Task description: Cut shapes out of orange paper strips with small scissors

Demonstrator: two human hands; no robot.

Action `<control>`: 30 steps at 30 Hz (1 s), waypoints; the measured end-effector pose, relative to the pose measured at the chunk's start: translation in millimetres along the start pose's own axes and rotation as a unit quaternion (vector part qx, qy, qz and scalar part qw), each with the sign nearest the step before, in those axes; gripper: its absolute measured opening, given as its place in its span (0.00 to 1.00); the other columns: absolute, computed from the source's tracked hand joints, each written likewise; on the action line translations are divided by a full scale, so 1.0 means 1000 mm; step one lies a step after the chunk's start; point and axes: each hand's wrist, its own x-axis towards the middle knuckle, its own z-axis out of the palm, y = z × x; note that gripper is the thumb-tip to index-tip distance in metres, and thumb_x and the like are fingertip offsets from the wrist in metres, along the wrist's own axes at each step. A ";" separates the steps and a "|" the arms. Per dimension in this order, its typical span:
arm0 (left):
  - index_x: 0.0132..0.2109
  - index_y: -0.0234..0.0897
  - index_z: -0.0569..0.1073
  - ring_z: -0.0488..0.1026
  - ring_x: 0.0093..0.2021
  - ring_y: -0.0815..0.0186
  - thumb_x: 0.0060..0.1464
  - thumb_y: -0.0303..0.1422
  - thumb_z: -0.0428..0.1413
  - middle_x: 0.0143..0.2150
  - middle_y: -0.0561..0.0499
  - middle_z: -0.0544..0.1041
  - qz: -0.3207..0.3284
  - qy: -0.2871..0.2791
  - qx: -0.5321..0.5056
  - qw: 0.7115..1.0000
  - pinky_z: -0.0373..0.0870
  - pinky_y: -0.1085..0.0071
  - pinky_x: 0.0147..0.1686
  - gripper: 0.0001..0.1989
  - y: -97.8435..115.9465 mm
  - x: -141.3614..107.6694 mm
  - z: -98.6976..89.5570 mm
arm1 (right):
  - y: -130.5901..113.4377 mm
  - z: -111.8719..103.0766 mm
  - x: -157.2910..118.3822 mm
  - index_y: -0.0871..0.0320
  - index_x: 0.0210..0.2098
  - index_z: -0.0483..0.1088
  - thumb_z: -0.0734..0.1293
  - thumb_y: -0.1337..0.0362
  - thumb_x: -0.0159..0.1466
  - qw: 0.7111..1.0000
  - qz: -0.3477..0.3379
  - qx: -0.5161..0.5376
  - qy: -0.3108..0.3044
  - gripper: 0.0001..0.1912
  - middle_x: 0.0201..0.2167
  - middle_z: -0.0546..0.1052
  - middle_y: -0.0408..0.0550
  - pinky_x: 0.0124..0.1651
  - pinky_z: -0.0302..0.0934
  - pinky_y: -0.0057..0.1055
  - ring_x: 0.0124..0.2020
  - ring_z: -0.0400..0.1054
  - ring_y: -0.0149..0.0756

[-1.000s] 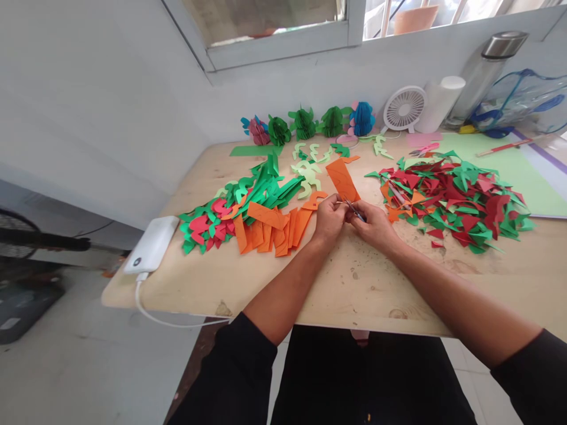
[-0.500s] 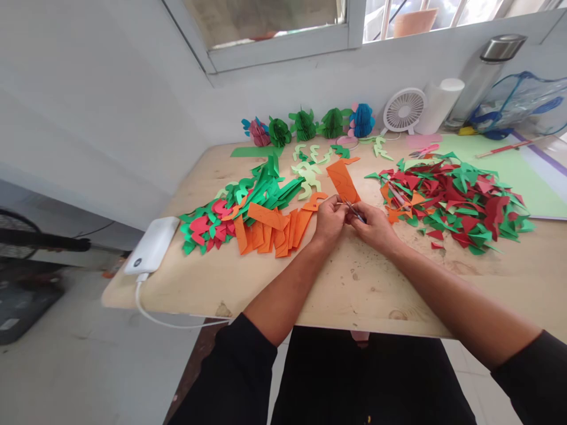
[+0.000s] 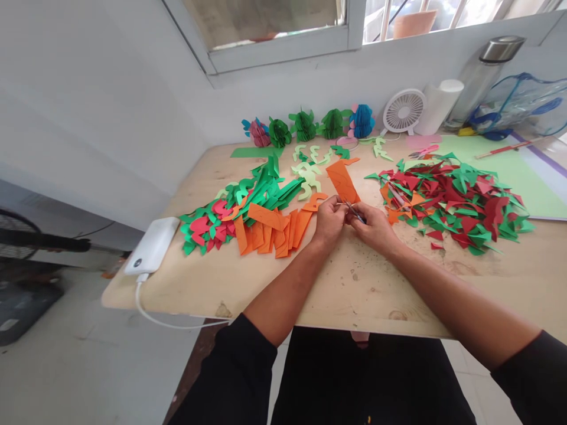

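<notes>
My left hand (image 3: 330,219) is closed, its fingertips pinching the lower end of an orange paper strip (image 3: 342,180) with outlines drawn on it. My right hand (image 3: 376,225) is wrapped round a small pair of scissors (image 3: 355,212), whose blades reach toward my left fingertips at the paper's edge. The hands nearly touch, and the fingers hide part of the blades. Just left of my left hand are an orange cut-out (image 3: 314,202) and a row of overlapping orange paper pieces (image 3: 279,237).
Green folded strips (image 3: 277,192) and red and green cut-outs (image 3: 212,224) lie left. A heap of red and green scraps (image 3: 465,200) spreads right. Honeycomb paper figures (image 3: 305,125), a small fan (image 3: 404,112) and a bottle (image 3: 482,77) line the wall. A white power bank (image 3: 153,245) sits left.
</notes>
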 end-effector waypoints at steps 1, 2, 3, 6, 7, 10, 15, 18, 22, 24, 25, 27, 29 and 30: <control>0.27 0.35 0.68 0.62 0.20 0.75 0.43 0.26 0.54 0.21 0.57 0.68 -0.002 0.001 -0.001 1.000 0.59 0.77 0.24 0.01 0.001 0.000 0.000 | 0.000 0.000 0.000 0.58 0.30 0.70 0.61 0.66 0.56 1.000 -0.001 -0.001 -0.001 0.06 0.26 0.74 0.45 0.33 0.58 0.30 0.29 0.65 0.35; 0.27 0.35 0.68 0.61 0.20 0.75 0.43 0.26 0.54 0.20 0.57 0.67 -0.004 0.002 -0.002 1.000 0.59 0.77 0.24 0.01 0.001 -0.001 0.001 | -0.001 0.000 0.000 0.58 0.30 0.70 0.62 0.66 0.57 1.000 -0.001 -0.001 0.000 0.06 0.27 0.75 0.45 0.33 0.58 0.30 0.29 0.65 0.35; 0.27 0.35 0.68 0.61 0.20 0.75 0.43 0.26 0.54 0.20 0.58 0.66 -0.007 0.004 -0.001 1.000 0.59 0.77 0.23 0.01 0.002 -0.001 0.001 | -0.001 0.000 0.000 0.58 0.30 0.70 0.62 0.66 0.57 1.000 -0.002 -0.002 0.001 0.06 0.27 0.75 0.45 0.33 0.58 0.30 0.29 0.65 0.34; 0.26 0.35 0.68 0.59 0.19 0.76 0.43 0.27 0.54 0.19 0.58 0.65 -0.015 0.009 0.004 1.000 0.57 0.77 0.22 0.02 0.004 -0.002 0.001 | -0.001 0.000 -0.001 0.58 0.30 0.70 0.62 0.66 0.57 1.000 -0.003 0.000 0.002 0.06 0.26 0.74 0.44 0.33 0.58 0.30 0.29 0.65 0.34; 0.26 0.35 0.67 0.58 0.19 0.76 0.44 0.27 0.54 0.19 0.58 0.65 -0.016 0.010 0.005 1.000 0.56 0.77 0.22 0.02 0.004 -0.002 0.001 | -0.001 0.000 -0.001 0.58 0.30 0.70 0.62 0.66 0.57 1.000 -0.005 0.001 0.003 0.06 0.26 0.74 0.44 0.33 0.57 0.30 0.28 0.65 0.34; 0.26 0.35 0.67 0.58 0.18 0.76 0.44 0.27 0.55 0.19 0.58 0.65 -0.017 0.009 0.006 1.000 0.55 0.78 0.21 0.02 0.005 -0.002 0.002 | 0.000 0.000 -0.001 0.58 0.30 0.70 0.62 0.66 0.57 1.000 -0.008 0.004 0.003 0.06 0.26 0.74 0.44 0.33 0.57 0.30 0.29 0.65 0.34; 0.27 0.35 0.68 0.61 0.19 0.75 0.46 0.28 0.54 0.18 0.58 0.64 -0.009 0.007 0.009 1.000 0.58 0.77 0.23 0.02 0.005 -0.002 0.002 | -0.001 0.000 -0.001 0.58 0.29 0.69 0.62 0.65 0.57 1.000 -0.001 0.025 0.007 0.04 0.28 0.74 0.45 0.33 0.58 0.30 0.28 0.65 0.33; 0.27 0.35 0.67 0.61 0.18 0.75 0.46 0.30 0.55 0.18 0.58 0.64 -0.011 0.012 0.018 1.000 0.57 0.77 0.22 0.04 0.004 -0.001 0.001 | -0.006 -0.002 -0.002 0.58 0.27 0.67 0.62 0.65 0.57 0.999 -0.005 0.029 0.022 0.04 0.25 0.72 0.43 0.31 0.56 0.29 0.26 0.63 0.32; 0.28 0.36 0.67 0.61 0.17 0.75 0.47 0.31 0.55 0.16 0.59 0.62 -0.014 0.013 0.018 1.000 0.55 0.77 0.21 0.04 0.001 0.001 -0.001 | -0.012 -0.005 -0.003 0.57 0.25 0.64 0.61 0.63 0.58 0.999 -0.003 0.039 0.038 0.06 0.22 0.70 0.42 0.29 0.54 0.28 0.24 0.60 0.30; 0.28 0.36 0.67 0.62 0.17 0.75 0.47 0.31 0.55 0.16 0.60 0.61 -0.015 0.014 0.014 1.000 0.55 0.77 0.21 0.04 0.000 0.001 -0.001 | -0.015 -0.006 -0.003 0.56 0.24 0.63 0.61 0.63 0.58 0.998 -0.003 0.041 0.042 0.07 0.21 0.69 0.42 0.29 0.53 0.28 0.23 0.59 0.30; 0.28 0.36 0.67 0.62 0.17 0.75 0.47 0.31 0.56 0.16 0.60 0.61 -0.014 0.016 0.012 1.000 0.56 0.77 0.21 0.05 0.000 0.001 -0.001 | -0.015 -0.006 -0.003 0.56 0.24 0.63 0.61 0.64 0.58 0.998 -0.005 0.042 0.042 0.07 0.21 0.69 0.42 0.29 0.53 0.28 0.24 0.58 0.30; 0.28 0.36 0.66 0.61 0.17 0.75 0.47 0.30 0.56 0.16 0.60 0.61 -0.009 0.020 0.008 1.000 0.56 0.77 0.21 0.05 0.001 0.001 -0.001 | -0.017 -0.006 -0.003 0.57 0.25 0.63 0.60 0.64 0.58 0.998 -0.012 0.049 0.037 0.07 0.22 0.69 0.42 0.29 0.53 0.28 0.24 0.58 0.30; 0.27 0.36 0.66 0.60 0.17 0.76 0.47 0.30 0.55 0.16 0.59 0.62 -0.006 0.026 0.005 1.000 0.55 0.77 0.21 0.05 0.003 0.000 0.000 | -0.019 -0.006 -0.004 0.57 0.26 0.65 0.60 0.63 0.58 0.998 -0.019 0.050 0.028 0.06 0.23 0.70 0.42 0.29 0.53 0.27 0.25 0.59 0.30; 0.27 0.36 0.66 0.60 0.17 0.76 0.47 0.30 0.55 0.16 0.59 0.62 -0.007 0.030 0.003 1.000 0.55 0.78 0.21 0.05 0.004 0.000 0.000 | -0.020 -0.007 -0.004 0.57 0.26 0.66 0.61 0.63 0.58 0.998 -0.022 0.046 0.024 0.07 0.23 0.70 0.42 0.29 0.53 0.27 0.25 0.59 0.30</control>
